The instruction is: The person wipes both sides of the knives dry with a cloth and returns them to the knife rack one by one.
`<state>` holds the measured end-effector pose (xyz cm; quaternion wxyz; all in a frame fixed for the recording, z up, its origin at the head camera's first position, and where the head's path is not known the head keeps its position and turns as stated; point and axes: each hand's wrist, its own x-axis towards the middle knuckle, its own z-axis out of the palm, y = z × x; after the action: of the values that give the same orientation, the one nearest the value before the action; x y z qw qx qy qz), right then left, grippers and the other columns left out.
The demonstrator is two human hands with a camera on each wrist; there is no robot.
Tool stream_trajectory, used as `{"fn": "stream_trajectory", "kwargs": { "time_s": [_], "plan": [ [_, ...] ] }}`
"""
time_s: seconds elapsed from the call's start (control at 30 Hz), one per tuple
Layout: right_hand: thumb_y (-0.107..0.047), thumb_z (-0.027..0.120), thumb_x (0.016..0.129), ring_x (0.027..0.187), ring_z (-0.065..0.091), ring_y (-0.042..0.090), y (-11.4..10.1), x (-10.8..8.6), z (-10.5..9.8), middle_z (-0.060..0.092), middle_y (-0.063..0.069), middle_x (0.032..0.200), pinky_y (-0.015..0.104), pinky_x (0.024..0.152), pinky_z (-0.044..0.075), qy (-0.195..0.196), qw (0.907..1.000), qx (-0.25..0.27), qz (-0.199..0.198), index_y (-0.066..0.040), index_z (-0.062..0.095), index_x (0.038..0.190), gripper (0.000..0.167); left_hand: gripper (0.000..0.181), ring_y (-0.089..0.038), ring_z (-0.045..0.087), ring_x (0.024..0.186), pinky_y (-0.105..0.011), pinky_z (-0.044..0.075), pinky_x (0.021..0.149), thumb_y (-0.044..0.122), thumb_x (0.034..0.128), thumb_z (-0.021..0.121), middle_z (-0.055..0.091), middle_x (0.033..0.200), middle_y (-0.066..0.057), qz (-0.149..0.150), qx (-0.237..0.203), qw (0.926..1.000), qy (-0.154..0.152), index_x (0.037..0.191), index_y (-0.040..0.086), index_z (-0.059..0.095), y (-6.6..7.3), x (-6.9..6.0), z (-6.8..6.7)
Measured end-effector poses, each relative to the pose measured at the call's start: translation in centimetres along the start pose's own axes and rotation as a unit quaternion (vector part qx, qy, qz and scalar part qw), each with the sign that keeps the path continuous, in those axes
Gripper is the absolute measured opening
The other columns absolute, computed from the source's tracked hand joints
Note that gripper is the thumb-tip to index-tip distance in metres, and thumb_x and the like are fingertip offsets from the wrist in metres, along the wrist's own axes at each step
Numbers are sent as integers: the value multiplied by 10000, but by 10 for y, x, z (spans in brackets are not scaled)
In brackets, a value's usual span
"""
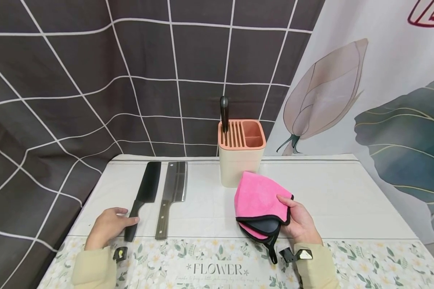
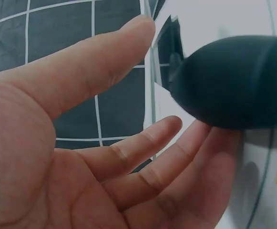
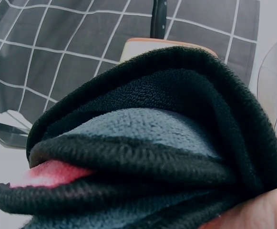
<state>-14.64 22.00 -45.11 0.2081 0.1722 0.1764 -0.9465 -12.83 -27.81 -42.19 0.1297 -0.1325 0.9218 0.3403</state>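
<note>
My left hand [image 1: 110, 225] is beside the handle of a black cleaver [image 1: 150, 182] lying on the table. In the left wrist view the thumb stands well apart from the dark handle [image 2: 233, 81], and loosely bent fingers [image 2: 162, 162] reach to its near side, seeming to touch it. My right hand [image 1: 301, 220] pinches a folded cloth [image 1: 258, 196], pink outside and grey inside with black trim and a black loop. The right wrist view shows the cloth's layered folds [image 3: 143, 129] close up, hiding most of that hand.
A steel cleaver [image 1: 175, 180] with a brown handle lies right of the black one. At the back stands a cream knife block [image 1: 238, 166] with an orange slotted top, holding a black-handled knife [image 1: 224, 112]. Dark gridded fabric [image 1: 148, 52] hangs behind the table.
</note>
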Motion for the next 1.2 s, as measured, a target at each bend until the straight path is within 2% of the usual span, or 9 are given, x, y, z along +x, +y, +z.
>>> {"fn": "stream_trajectory", "kwargs": {
  "time_s": [0.2, 0.37, 0.5, 0.8, 0.93, 1.03, 1.13, 1.2],
  "plan": [
    [-84, 383, 1075, 1085, 673, 292, 0, 0, 1, 639, 164, 1173, 425, 1036, 474, 18, 10000, -80, -15, -117, 261, 1339, 293, 688, -399, 649, 911, -525, 533, 772, 308, 827, 804, 633, 1120, -351, -146, 38, 9998, 119, 1234, -185, 553, -4, -2, 6],
    [-86, 386, 1076, 1092, 670, 291, -1, 0, 2, 633, 166, 1181, 418, 1046, 463, 71, 10000, -43, -38, -117, 263, 1339, 292, 573, -310, 624, 793, -472, 516, 697, 271, 808, 819, 676, 947, -255, -270, 112, 9993, 224, 1122, -165, 622, -5, -1, 11],
    [-83, 395, 1074, 1095, 669, 293, -1, 0, 1, 631, 168, 1181, 419, 1053, 455, 65, 10000, 38, 2, -114, 273, 1333, 288, 497, -281, 604, 757, -393, 485, 641, 234, 806, 810, 685, 898, -206, -338, -11, 9991, 274, 1081, -147, 646, -6, -1, 14],
    [-85, 383, 1076, 1076, 677, 296, -2, -1, 0, 641, 170, 1162, 422, 1035, 471, 22, 10000, 11, -1, -112, 268, 1321, 272, 544, -254, 588, 750, -325, 464, 608, 255, 829, 784, 688, 939, -229, -291, -345, 9988, 168, 1123, -175, 626, -11, 0, 15],
    [-85, 380, 1076, 1070, 679, 296, -2, -1, 0, 642, 171, 1158, 423, 1029, 476, 26, 10000, -16, -12, -113, 264, 1322, 273, 592, -272, 621, 837, -337, 493, 659, 294, 841, 781, 691, 1001, -262, -238, -495, 9984, 97, 1155, -181, 621, -14, 1, 14],
    [-89, 373, 1079, 1057, 685, 300, -2, -1, 0, 650, 177, 1145, 429, 1013, 490, 4, 10000, -63, -3, -105, 271, 1312, 254, 614, -273, 637, 893, -344, 511, 711, 307, 852, 778, 696, 1026, -247, -273, -765, 9967, 22, 1186, -180, 614, -17, 2, 14],
    [-94, 363, 1082, 1044, 689, 305, -3, -2, 0, 656, 182, 1132, 437, 996, 505, -50, 9999, -98, 14, -98, 272, 1302, 238, 632, -228, 648, 868, -316, 514, 731, 294, 873, 765, 702, 1039, -224, -320, -1156, 9928, -71, 1235, -191, 582, -19, 2, 13],
    [-94, 357, 1082, 1038, 691, 310, -3, -2, 0, 658, 185, 1127, 443, 985, 514, -71, 9999, -98, 17, -94, 273, 1299, 232, 660, -190, 650, 851, -301, 522, 733, 296, 887, 759, 688, 1084, -250, -327, -1348, 9903, -123, 1271, -198, 550, -21, 2, 13]
  ]
}}
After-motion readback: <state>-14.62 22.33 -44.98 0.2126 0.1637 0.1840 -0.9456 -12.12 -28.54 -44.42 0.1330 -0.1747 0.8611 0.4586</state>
